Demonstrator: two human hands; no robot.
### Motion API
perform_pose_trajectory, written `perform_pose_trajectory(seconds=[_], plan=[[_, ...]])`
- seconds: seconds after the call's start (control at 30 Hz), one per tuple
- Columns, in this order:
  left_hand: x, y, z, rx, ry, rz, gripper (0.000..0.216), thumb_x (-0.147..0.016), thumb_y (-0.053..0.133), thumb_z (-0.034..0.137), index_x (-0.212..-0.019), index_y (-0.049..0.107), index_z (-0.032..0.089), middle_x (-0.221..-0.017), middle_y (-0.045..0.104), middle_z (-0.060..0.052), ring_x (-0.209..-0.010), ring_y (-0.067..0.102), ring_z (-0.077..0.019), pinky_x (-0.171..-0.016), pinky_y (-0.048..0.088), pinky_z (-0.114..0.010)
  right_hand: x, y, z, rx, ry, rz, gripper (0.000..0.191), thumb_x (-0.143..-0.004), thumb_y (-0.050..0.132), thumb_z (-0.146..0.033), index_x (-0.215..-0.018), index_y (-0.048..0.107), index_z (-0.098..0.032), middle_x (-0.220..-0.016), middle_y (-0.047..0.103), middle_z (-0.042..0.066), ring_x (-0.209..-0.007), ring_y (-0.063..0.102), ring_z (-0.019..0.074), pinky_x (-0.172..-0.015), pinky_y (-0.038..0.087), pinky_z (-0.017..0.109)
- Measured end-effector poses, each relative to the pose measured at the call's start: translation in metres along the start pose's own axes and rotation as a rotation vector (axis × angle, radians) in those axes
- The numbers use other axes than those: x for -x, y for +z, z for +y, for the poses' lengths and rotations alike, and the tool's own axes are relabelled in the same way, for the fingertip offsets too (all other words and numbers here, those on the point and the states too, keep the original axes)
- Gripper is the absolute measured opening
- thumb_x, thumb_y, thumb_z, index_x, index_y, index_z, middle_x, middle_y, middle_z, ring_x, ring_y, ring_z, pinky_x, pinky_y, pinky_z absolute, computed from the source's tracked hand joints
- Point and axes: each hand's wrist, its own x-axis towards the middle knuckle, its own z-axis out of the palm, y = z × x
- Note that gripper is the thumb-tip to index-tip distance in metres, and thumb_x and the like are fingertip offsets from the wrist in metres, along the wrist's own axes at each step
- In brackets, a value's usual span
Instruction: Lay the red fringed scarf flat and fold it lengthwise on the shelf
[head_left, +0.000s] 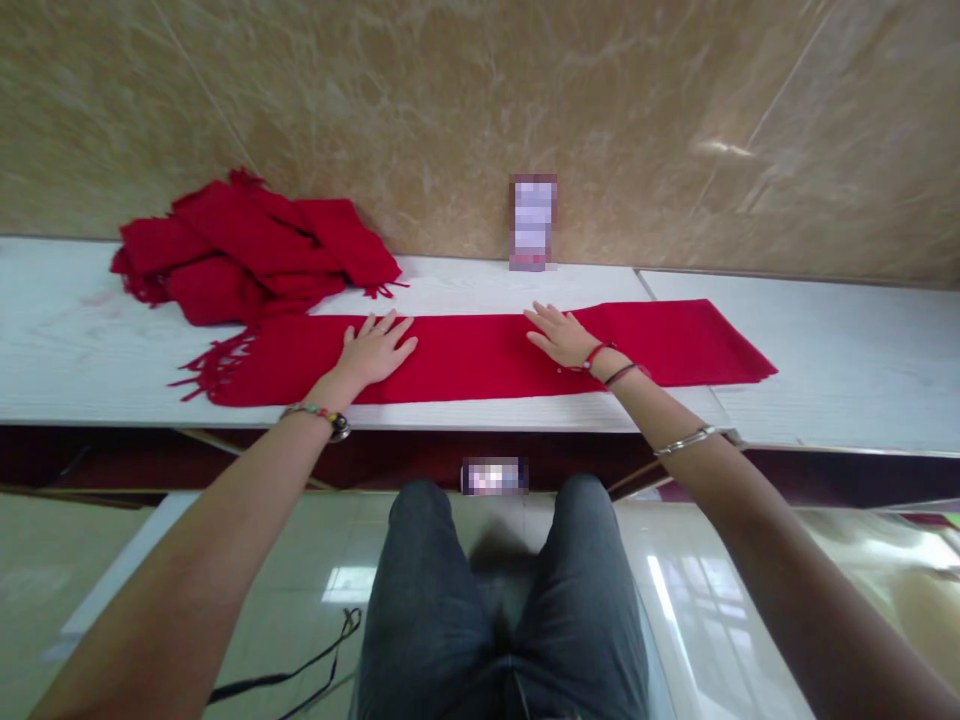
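Note:
A red scarf [472,360] lies stretched flat along the white table, its fringed end to the left and a smooth, folded-looking end to the right. My left hand [373,352] rests palm down on its left half, fingers spread. Farther right, my right hand [562,337] also lies flat on the cloth with the fingers stretched out. Neither hand grips anything. Behind the scarf's fringed end sits a crumpled heap of red fringed cloth [255,250], close to or touching it.
The narrow white table [847,350] runs along a brown marble-look wall [450,120]. A blurred-out phone-like object [533,222] leans at the wall. Another blurred-out object [495,476] shows below the table edge, above my knees. A black strap [300,670] hangs lower left.

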Motion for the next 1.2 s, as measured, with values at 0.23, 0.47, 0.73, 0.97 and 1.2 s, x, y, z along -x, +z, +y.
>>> perform_pose_trajectory(seconds=[0.23,0.47,0.73,0.97,1.2], plan=[[0.002,0.001,0.002,0.046,0.004,0.002,0.059,-0.092,0.019,0.049,-0.145,0.025,0.026,-0.154,0.017,-0.003,-0.14,0.015,-0.0323,-0.108,0.018,-0.059,-0.027,0.02,-0.033,0.031,-0.103,-0.052,0.054,-0.095,0.026,-0.041,-0.145,0.03,-0.022,-0.152,0.024,0.006,-0.138,0.022,0.0266,-0.109,0.02,0.054],[0.003,0.002,-0.023,0.067,-0.052,0.017,0.058,-0.092,0.02,0.05,-0.144,0.028,0.026,-0.153,0.019,-0.005,-0.14,0.018,-0.0256,-0.11,0.018,-0.053,-0.025,0.029,-0.019,0.009,0.011,0.043,0.053,-0.093,0.026,-0.04,-0.141,0.038,-0.02,-0.149,0.032,0.007,-0.136,0.029,0.0262,-0.108,0.026,0.049],[0.01,0.008,-0.126,-0.01,-0.168,0.08,0.056,-0.092,0.024,0.042,-0.142,0.033,0.018,-0.151,0.027,-0.007,-0.138,0.024,-0.0248,-0.11,0.023,-0.044,-0.022,0.031,-0.022,0.07,0.021,0.043,0.053,-0.094,0.024,-0.037,-0.142,0.037,-0.019,-0.149,0.031,0.007,-0.136,0.028,0.0249,-0.108,0.026,0.049],[0.026,0.004,-0.157,-0.053,-0.151,0.148,0.055,-0.091,0.022,0.037,-0.14,0.036,0.016,-0.145,0.04,-0.007,-0.131,0.037,-0.0178,-0.108,0.028,-0.032,-0.022,0.036,-0.02,0.088,0.004,0.104,0.052,-0.093,0.025,-0.038,-0.139,0.041,-0.021,-0.147,0.035,0.007,-0.134,0.034,0.0251,-0.106,0.031,0.049],[0.053,-0.017,-0.165,-0.183,-0.458,0.11,0.052,-0.089,0.024,0.039,-0.12,0.06,0.019,-0.128,0.055,-0.014,-0.117,0.049,-0.0346,-0.091,0.041,-0.053,-0.01,0.033,-0.013,0.135,-0.007,0.103,0.052,-0.093,0.024,-0.035,-0.139,0.041,-0.018,-0.146,0.035,0.008,-0.134,0.034,0.0252,-0.105,0.031,0.048]])
